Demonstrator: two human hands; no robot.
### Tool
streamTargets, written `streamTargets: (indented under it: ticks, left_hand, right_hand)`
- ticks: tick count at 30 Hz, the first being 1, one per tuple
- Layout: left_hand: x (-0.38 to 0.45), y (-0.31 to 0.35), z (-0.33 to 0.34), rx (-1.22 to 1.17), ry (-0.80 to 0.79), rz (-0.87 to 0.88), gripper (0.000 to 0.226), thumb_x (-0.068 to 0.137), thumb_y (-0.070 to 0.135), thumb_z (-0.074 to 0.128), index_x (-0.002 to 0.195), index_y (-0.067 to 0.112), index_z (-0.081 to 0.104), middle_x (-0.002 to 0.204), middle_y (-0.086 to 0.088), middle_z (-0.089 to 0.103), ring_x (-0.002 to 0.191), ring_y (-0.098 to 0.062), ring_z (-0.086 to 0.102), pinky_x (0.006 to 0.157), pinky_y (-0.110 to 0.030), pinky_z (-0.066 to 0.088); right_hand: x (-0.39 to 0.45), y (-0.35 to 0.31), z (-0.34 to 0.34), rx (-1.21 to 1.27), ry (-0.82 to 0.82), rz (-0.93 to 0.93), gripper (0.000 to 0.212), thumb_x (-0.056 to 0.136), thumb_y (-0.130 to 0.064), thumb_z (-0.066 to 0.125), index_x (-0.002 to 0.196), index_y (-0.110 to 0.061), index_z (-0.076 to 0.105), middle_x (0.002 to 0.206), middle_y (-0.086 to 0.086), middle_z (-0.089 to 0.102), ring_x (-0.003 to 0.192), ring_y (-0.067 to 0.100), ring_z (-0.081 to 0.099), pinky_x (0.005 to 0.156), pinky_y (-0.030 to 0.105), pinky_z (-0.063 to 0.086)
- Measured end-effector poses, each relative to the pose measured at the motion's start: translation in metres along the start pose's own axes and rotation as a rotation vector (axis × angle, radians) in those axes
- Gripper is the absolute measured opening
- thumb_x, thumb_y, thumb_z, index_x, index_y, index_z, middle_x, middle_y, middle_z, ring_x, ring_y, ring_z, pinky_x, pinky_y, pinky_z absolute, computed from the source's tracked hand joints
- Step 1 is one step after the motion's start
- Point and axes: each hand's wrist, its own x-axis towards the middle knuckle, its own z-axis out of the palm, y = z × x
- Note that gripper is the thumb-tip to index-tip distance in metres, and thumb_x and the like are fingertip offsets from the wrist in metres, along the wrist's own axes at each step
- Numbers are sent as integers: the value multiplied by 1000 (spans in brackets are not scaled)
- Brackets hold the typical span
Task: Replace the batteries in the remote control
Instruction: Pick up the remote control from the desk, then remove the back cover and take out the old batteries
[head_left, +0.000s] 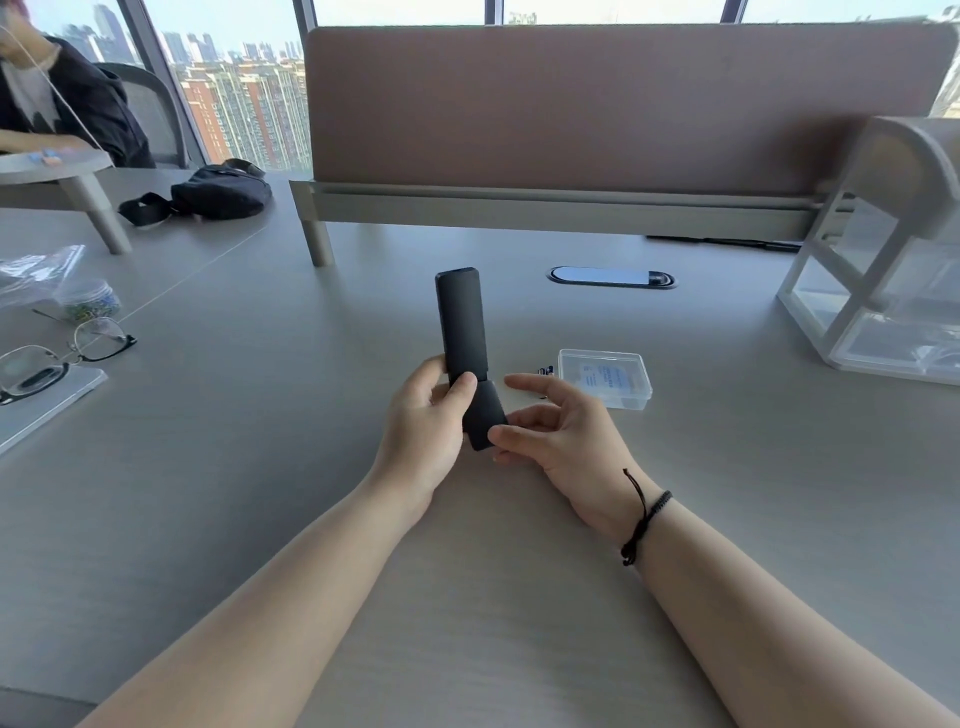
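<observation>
Black remote (460, 317) held up over the desk (260, 493), just left of the clear plastic box (605, 378). Long way runs near to far: top end points away toward the divider panel, bottom end toward the body, tipped up a bit. Back side up, no buttons seen.

Battery cover (483, 415) at the bottom end, sitting skewed from the rest of the remote, so prob. half off or half on. Can't tell which. Can't see inside the battery bay either.

Left hand (428, 415) wrapped round the remote's middle, thumb pressed on the back, fingers curled tight on it. Right hand (558, 431) pinches the cover's low corner w/ thumb and a curled finger; index finger stuck out straight, touching nothing.

Step in hand, best guess: working the cover at the bottom end. Next move needs a steady left grip and a straight push or pull along the long way, no twisting, so the small clips don't snap.

Tiny blue-and-silver things (545, 370), maybe batteries, lie on the desk touching the box's left side, behind the right hand. Too small to be sure.

Glasses (62, 353) far left of the box.
</observation>
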Motion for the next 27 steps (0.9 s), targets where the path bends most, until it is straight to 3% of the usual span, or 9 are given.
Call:
streamTargets:
  ticks: [5, 7, 12, 17, 23, 27]
  left_hand:
    - [10, 2, -5, -139, 124, -93, 14, 99, 13, 53, 103, 11, 66, 94, -13, 76, 85, -28, 72, 74, -48, 62]
    - [14, 4, -9, -201, 203, -117, 13, 100, 11, 52, 102, 7, 64, 93, -13, 75, 82, -28, 71, 69, -44, 63]
    - [21, 8, -26, -360, 334, -146, 12, 99, 10, 56, 104, 6, 65, 97, -14, 73, 89, -31, 72, 65, -38, 61]
    - [16, 14, -25, -463, 209, -185, 13, 98, 10, 58, 108, 6, 64, 97, -13, 73, 84, -27, 73, 58, -31, 58]
    - [6, 19, -14, -410, 13, -174, 5, 96, 12, 59, 101, 11, 61, 82, -8, 67, 67, -16, 70, 46, -24, 51]
    - [3, 21, -11, -438, -11, -217, 8, 100, 12, 53, 102, 9, 60, 80, -11, 67, 62, -18, 69, 46, -26, 53]
  right_hand:
    - [1, -2, -3, -31, -8, 4, 35, 78, 7, 75, 108, -10, 67, 76, 12, 71, 58, 25, 67, 67, 33, 58]
    - [1, -2, -3, -141, 14, -19, 32, 79, 4, 75, 104, -14, 66, 73, 8, 69, 54, 22, 66, 61, 31, 57]
    - [2, 6, 1, -465, 55, -83, 30, 75, -18, 80, 96, -32, 64, 71, -1, 70, 56, 13, 64, 64, 34, 57]
    - [2, 6, 1, -466, 97, -47, 26, 77, -24, 81, 96, -30, 64, 79, 2, 74, 53, 14, 64, 58, 32, 58]
    - [-3, -1, 3, -318, -93, 16, 25, 80, -10, 78, 103, -17, 69, 99, -1, 76, 74, 22, 77, 79, 44, 62]
    - [-9, -2, 3, -557, -171, -95, 27, 81, -9, 70, 105, -23, 71, 108, -13, 73, 82, 2, 74, 82, 26, 59]
